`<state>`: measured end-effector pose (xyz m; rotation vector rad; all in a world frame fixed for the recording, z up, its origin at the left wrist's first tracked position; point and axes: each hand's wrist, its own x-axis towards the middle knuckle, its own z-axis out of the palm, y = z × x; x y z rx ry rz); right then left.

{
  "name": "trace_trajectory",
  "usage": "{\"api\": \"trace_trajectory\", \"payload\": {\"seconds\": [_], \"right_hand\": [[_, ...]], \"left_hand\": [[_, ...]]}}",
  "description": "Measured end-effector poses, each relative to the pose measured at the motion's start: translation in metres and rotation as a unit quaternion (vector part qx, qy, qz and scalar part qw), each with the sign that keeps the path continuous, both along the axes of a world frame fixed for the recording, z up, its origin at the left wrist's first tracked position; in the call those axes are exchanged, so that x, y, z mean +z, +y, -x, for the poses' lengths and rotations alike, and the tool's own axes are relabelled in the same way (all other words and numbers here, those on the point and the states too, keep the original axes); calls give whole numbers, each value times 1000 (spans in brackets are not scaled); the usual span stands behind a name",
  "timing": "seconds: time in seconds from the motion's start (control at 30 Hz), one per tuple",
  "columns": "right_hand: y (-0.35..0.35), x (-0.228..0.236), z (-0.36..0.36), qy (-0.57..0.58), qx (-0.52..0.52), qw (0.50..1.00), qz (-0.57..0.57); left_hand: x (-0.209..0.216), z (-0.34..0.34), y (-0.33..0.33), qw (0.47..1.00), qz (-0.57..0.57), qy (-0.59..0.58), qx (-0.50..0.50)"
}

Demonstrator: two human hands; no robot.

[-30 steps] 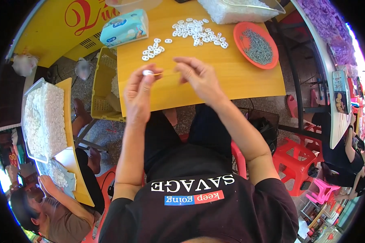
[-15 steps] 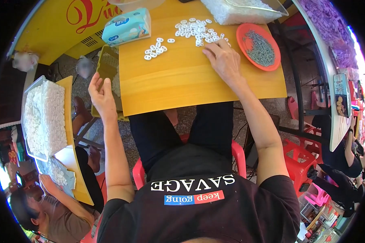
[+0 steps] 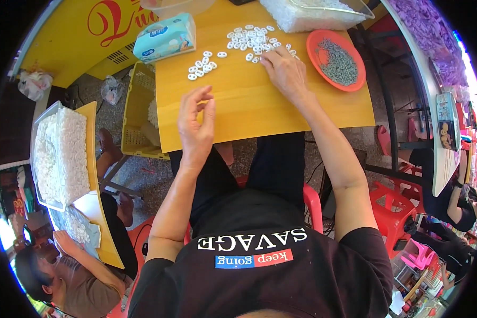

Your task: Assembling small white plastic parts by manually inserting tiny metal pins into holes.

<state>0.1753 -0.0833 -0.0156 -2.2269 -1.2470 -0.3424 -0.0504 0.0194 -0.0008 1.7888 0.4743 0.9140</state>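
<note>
On the yellow table lies a spread of small white oval pieces with two dark holes each, and a smaller cluster of the same pieces sits to its left. My right hand rests at the near right edge of the larger spread, fingers bent down and fingertips against the pieces; what they may grip is hidden. Over the table's near left edge, my left hand is raised, its thumb apart from loosely curved fingers, holding nothing. Right of my right hand is a red plate of grey screws.
A blue-white tissue pack stands at the table's far left. Behind is a clear bin of white pieces. A yellow crate stands left of the table. Farther left, a person works beside another full clear bin.
My left hand has moved right, from beside the table to over its near left edge. My right hand has shifted slightly left, and a few white pieces lie nearer to me.
</note>
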Motion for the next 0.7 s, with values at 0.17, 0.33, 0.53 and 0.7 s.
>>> {"api": "trace_trajectory", "payload": {"seconds": [0.17, 0.33, 0.53, 0.7], "right_hand": [[-16, 3, 7, 73, 32, 993, -92], [-38, 31, 31, 559, 109, 811, -136], [-52, 42, 43, 504, 141, 850, -56], [-52, 38, 56, 423, 106, 889, -139]], "left_hand": [[-4, -15, -11, 997, 56, -2, -48], [6, -39, -23, 976, 188, -15, -109], [6, -51, -30, 955, 239, 5, -173], [12, -52, -40, 921, 342, -8, -187]]}}
